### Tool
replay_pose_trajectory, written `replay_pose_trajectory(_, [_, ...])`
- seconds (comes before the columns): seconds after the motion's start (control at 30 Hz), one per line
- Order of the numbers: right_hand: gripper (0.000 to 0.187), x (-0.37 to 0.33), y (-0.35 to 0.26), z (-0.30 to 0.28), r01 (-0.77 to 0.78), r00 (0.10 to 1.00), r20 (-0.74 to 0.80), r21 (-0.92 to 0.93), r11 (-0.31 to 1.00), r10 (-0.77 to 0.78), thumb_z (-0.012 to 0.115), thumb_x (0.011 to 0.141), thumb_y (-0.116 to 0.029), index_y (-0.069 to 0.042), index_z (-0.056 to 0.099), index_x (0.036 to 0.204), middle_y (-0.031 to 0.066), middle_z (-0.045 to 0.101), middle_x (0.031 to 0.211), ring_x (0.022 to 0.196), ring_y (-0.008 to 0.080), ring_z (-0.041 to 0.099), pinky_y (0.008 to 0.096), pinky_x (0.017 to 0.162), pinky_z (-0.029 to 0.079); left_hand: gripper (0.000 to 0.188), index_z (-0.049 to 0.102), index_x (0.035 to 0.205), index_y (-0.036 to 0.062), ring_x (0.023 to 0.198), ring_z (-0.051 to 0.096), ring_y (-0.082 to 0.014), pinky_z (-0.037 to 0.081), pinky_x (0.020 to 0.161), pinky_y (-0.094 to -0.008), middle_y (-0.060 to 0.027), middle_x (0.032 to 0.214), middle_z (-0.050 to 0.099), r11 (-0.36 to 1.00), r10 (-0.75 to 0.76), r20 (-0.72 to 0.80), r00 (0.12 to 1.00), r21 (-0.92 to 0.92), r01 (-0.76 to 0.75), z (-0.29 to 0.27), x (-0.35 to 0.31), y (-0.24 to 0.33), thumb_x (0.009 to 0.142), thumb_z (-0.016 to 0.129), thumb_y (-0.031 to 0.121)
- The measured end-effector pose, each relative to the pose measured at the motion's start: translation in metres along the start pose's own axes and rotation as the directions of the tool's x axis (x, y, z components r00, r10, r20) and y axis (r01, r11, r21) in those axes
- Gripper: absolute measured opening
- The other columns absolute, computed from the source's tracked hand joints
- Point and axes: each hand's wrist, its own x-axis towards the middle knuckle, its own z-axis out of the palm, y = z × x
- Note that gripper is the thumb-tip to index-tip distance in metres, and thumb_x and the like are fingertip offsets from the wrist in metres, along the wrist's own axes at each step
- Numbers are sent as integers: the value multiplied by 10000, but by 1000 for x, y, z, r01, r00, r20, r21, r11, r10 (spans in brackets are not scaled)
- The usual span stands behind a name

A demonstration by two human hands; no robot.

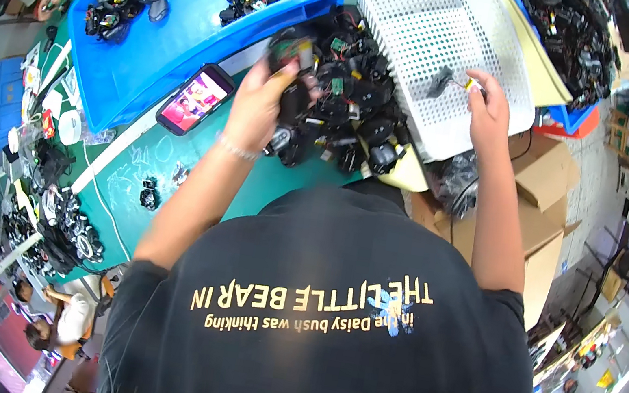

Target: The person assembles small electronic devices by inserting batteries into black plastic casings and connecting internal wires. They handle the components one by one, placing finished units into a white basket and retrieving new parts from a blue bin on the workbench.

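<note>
My left hand is closed on a black plastic housing with a green circuit board, blurred by motion, at the left side of a heap of similar black housings on the green table. Over the white perforated basket, my right hand pinches thin wires near their end. From those wires a small dark grey piece hangs to the left, above the basket's floor. Whether it touches the floor I cannot tell.
A blue tray with more black housings stands at the far left. A phone leans by its near edge. One small black part lies on the table. At right are a bin of black parts, a cardboard box and a dark plastic bag.
</note>
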Motion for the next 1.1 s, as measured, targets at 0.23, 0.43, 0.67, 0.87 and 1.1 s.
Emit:
replay_pose_trajectory(0.23, [236, 27, 32, -10, -58, 996, 78, 224, 973, 41, 491, 905, -70, 5, 598, 1101, 25, 572, 818, 712, 81, 515, 226, 685, 440, 251, 585, 1023, -15, 656, 576, -142, 473, 601, -283, -89, 798, 621, 554, 264, 327, 908, 719, -420, 154, 143, -8, 870, 612, 181])
replay_pose_trajectory(0.43, [180, 31, 51, -12, -27, 999, 3, 599, 801, 32, 497, 935, -99, -5, 574, 1068, -5, 500, 736, 653, 72, 446, 210, 605, 377, 264, 665, 927, 14, 878, 647, -336, 506, 774, -395, -203, 916, 663, -108, -142, 297, 944, 943, -313, 185, 207, -52, 763, 632, 219])
replay_pose_trajectory(0.67, [170, 5, 12, -16, 68, 986, 70, 671, 738, -154, 523, 926, -125, 16, 527, 1020, 39, 502, 770, 686, 105, 444, 237, 636, 374, 435, 526, 1187, 10, 1163, 507, -279, 395, 980, -372, -182, 1217, 541, 493, 323, 484, 813, 647, -581, 153, 137, -52, 870, 576, 305])
replay_pose_trajectory(0.87, [252, -62, -117, 6, -5, 690, 453, 783, 622, -565, 703, 739, -104, 10, 548, 901, 77, 548, 703, 642, 159, 539, 272, 615, 422, 564, 451, 1290, 52, 1150, 509, -244, 402, 972, -367, -141, 1258, 508, 912, 212, 659, 722, 133, -388, 53, -21, -41, 922, 487, 478])
replay_pose_trajectory(1.1, [107, -146, -151, 158, -119, 644, 713, 453, 883, -279, 604, 817, -53, 3, 606, 909, 74, 598, 797, 650, 117, 556, 258, 610, 445, 863, 264, 1403, 150, 1054, 568, -332, 529, 766, -373, -243, 1221, 487, 819, 70, 708, 703, -443, 364, -93, -157, -106, 772, 618, 620])
